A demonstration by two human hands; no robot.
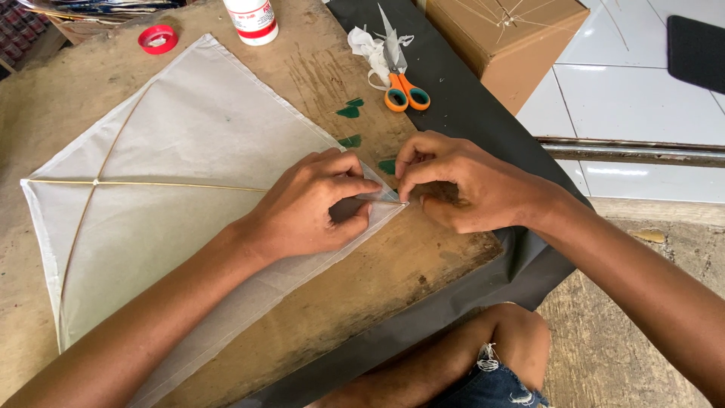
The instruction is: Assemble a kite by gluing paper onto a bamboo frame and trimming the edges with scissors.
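Bright even daylight, soft shadows, sharp focus.

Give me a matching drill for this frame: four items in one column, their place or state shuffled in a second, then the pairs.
Things:
1. scissors
2. red cap
3. white paper kite
4. cardboard box

Places or states:
A. lies flat on the wooden board, its tip pinched by both hands
B. on the dark sheet, beside crumpled white scraps
C. far end of the board, next to the white bottle
D. off the board, on the white tiled floor

Pairs: 1-B, 2-C, 3-A, 4-D

The left hand and right hand both grip the kite's tip.
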